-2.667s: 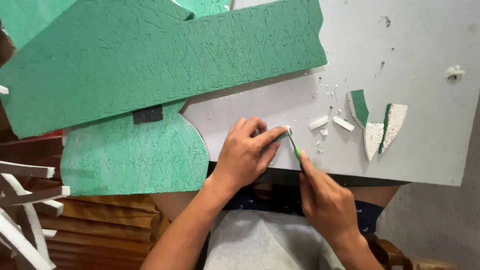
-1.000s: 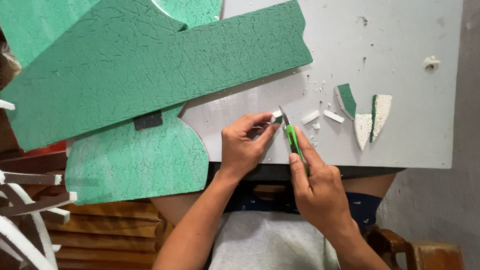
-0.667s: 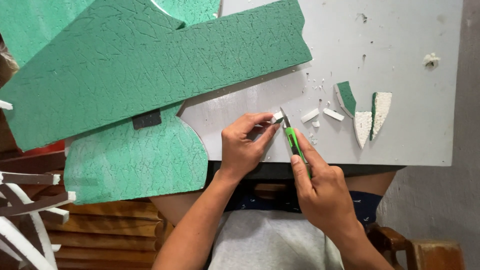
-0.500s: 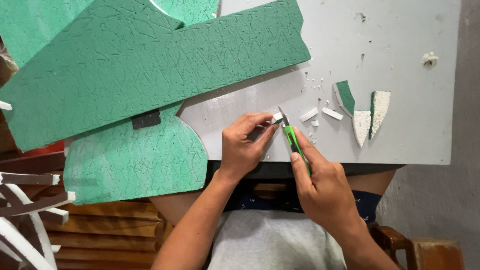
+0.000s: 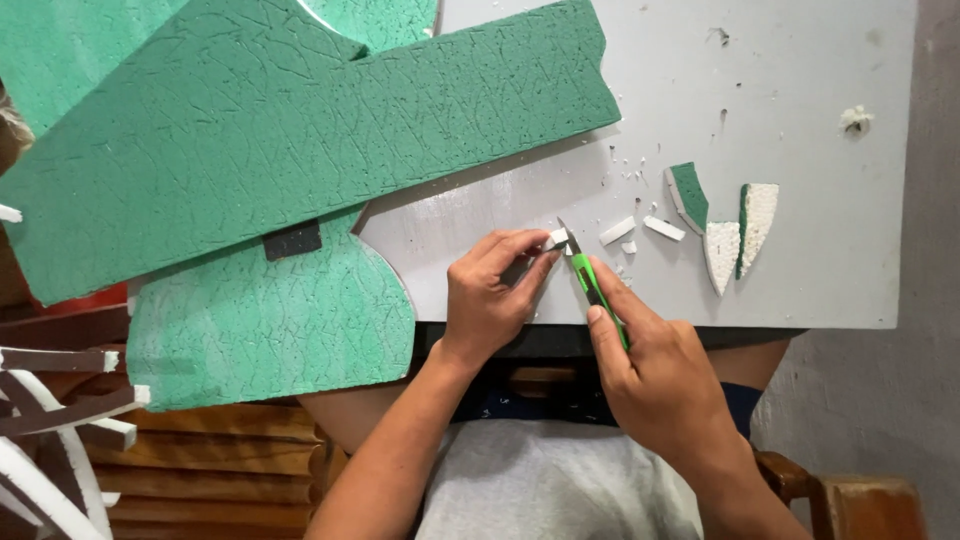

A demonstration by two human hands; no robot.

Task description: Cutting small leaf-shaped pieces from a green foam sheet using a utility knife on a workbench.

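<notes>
Grey table [image 5: 800,120] fills most of the head view, with a wooden chair edge down at the bottom right. Big green foam sheet [image 5: 300,150] lies across the top left, and a second green foam piece [image 5: 270,320] sits under it, hanging off the table's near edge.

Left hand [image 5: 490,300] pinches a tiny white foam bit [image 5: 557,239] between thumb and fingertips, right at the table's front edge. Right hand [image 5: 655,375] is wrapped around a green knife [image 5: 592,283], index finger along the top, blade tip touching the bit.

Just to the right lie white scraps [image 5: 640,228], then three offcuts [image 5: 725,225], green and white wedges, close together. Small crumbs are scattered around them.
</notes>
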